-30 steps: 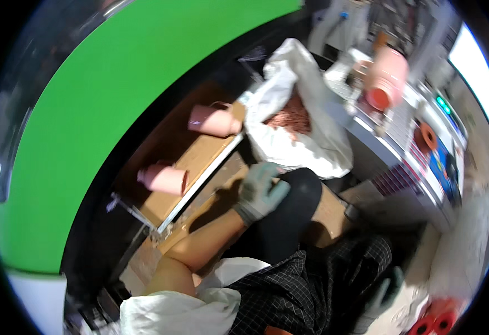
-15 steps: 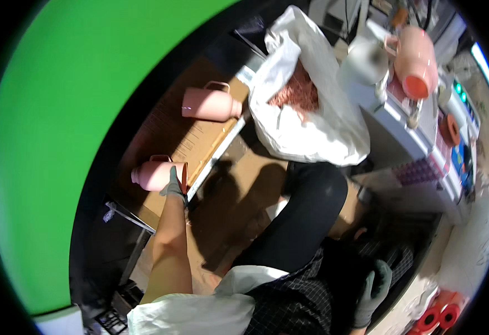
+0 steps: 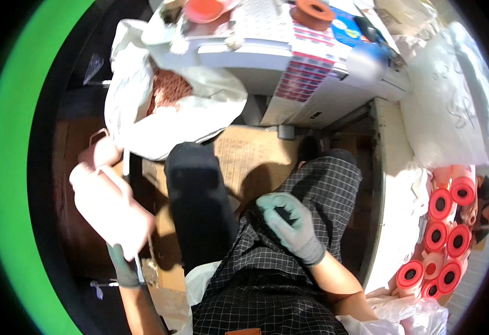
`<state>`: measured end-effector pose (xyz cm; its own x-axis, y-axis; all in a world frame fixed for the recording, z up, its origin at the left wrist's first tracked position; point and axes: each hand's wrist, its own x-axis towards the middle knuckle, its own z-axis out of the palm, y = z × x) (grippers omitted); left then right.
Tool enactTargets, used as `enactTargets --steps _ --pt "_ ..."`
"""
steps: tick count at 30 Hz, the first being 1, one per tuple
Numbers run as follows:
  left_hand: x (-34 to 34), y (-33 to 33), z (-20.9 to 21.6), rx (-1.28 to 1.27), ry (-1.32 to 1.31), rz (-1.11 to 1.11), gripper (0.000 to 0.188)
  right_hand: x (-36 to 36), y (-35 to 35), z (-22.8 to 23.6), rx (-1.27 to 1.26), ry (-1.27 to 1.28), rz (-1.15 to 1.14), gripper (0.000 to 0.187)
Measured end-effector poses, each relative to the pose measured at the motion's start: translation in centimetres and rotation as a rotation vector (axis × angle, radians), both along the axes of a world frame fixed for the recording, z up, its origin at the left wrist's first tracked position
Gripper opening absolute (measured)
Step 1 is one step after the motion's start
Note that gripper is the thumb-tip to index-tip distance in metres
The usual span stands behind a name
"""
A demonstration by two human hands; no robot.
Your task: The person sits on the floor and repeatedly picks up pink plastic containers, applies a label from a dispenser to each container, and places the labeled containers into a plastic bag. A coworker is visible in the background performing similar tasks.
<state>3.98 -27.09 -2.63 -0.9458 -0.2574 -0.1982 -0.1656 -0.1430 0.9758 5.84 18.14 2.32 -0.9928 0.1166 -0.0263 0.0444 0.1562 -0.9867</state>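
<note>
My left hand [image 3: 123, 267], in a grey-green glove, grips a pink jug [image 3: 107, 204] by its lower end at my left. The jug is tilted and blurred by motion, and it hides part of that hand's fingers. Just beyond it lies a second pink jug [image 3: 102, 151] with a loop handle, partly covered by the held one. My right hand [image 3: 294, 226], gloved alike, rests on my checked lap. Its fingers are loosely curved, with a gap to the thumb, and I see nothing in it.
Ahead, a white sack [image 3: 172, 131] holds reddish-brown granules [image 3: 169, 89]. Beyond is a grey-white machine top [image 3: 255, 47] bearing a brown ring [image 3: 313, 14]. Several pink items with red, dark-centred ends [image 3: 435, 235] stand at right below a clear plastic bag [image 3: 445, 100]. A green curved surface [image 3: 15, 184] borders the left.
The view has turned to the right. My left hand has lifted its jug off the cardboard-covered surface and tilted it. My right hand still rests on my lap.
</note>
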Motion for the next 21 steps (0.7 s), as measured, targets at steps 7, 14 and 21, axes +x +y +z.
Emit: enactTargets --steps 7,14,21 --pt "-3.5 15.9 7.6 -0.245 0.113 -1.138 0.056 1.9 3.9 1.9 -0.902 0.077 -0.059 0.11" --pt "-2.4 29.7 12.3 -0.26 0.352 -1.047 0.06 9.5 6.5 1.6 -0.46 0.247 -0.667 0.084" --pt "-4.6 31.7 4.1 -0.379 0.378 -1.122 0.032 13.9 2.3 1.0 0.151 0.141 -0.693 0.051"
